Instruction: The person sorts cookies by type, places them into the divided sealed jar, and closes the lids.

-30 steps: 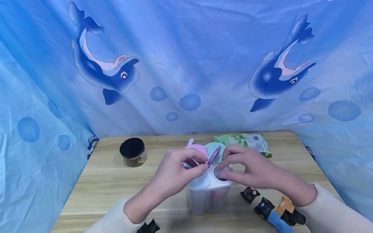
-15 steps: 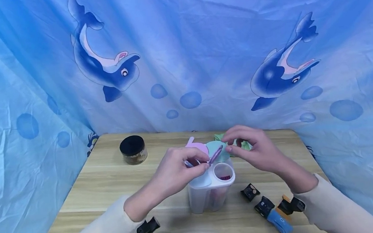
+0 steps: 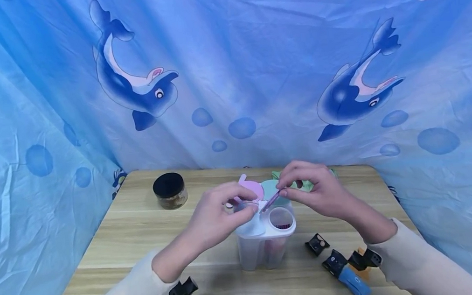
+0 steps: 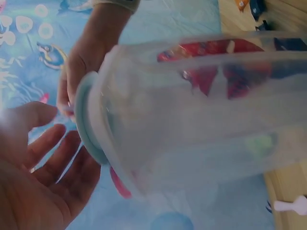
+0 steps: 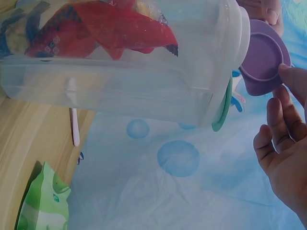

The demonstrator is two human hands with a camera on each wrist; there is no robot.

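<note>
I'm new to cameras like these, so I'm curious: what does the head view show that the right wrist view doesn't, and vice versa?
Only the head view: the black-lidded jar, the pink lid and the blue packet.
Only the right wrist view: the round, rimmed face of the purple lid, and a red packet clearly outlined inside the container.
Both: the container, the green packet, the left grip and the right grip pinching that lid.

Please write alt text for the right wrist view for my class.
The right hand pinches a purple lid by the top of a translucent container, which appears sideways and holds red packets. Part of the left hand shows at the upper edge; a green packet lies at lower left.
</note>
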